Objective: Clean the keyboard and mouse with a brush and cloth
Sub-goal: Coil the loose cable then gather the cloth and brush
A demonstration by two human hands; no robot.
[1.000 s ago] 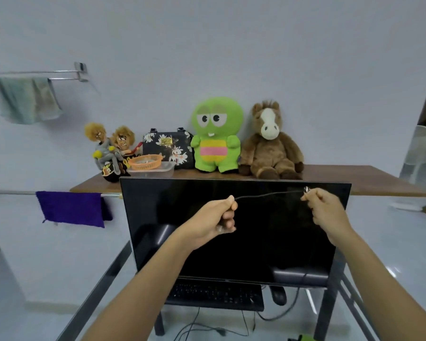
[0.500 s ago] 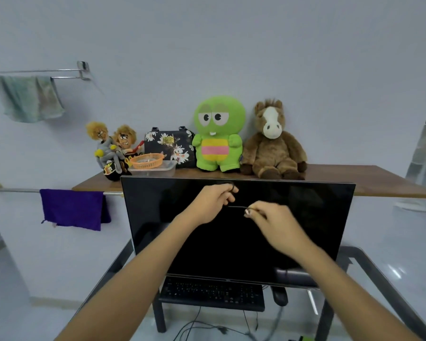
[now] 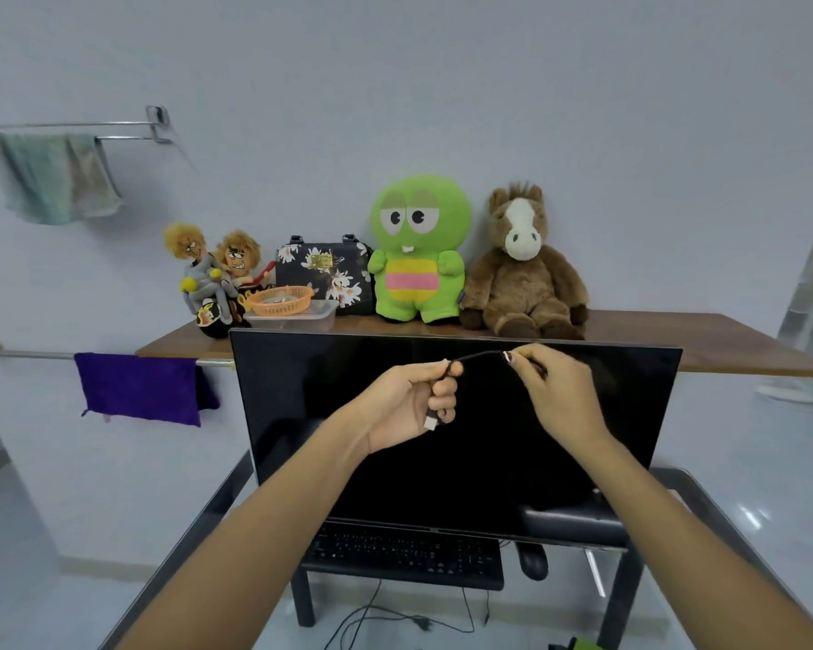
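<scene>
1. At the centre of the frame, a thin black cable is held between both hands in front of the dark monitor. The left hand is closed around a gathered loop, with the silver plug hanging below its fingers. The right hand pinches the cable further along between thumb and fingertips.
2. The cable is judged light, limp and prone to tangling; it would best be taken by the stiff plug body, not pulled by the cord.
3. The keyboard lies low in the frame on a small black stand below the monitor, with the mouse just to its right. Both are judged light and rigid; the keyboard is best lifted by its two ends, as keycaps could pop off.
4. Soft cloths are seen at the left: a purple one on a rail and a green one on the upper rack. No brush can be made out.
5. No brand or writing can be read; the gold tag on the floral bag is too small.
</scene>
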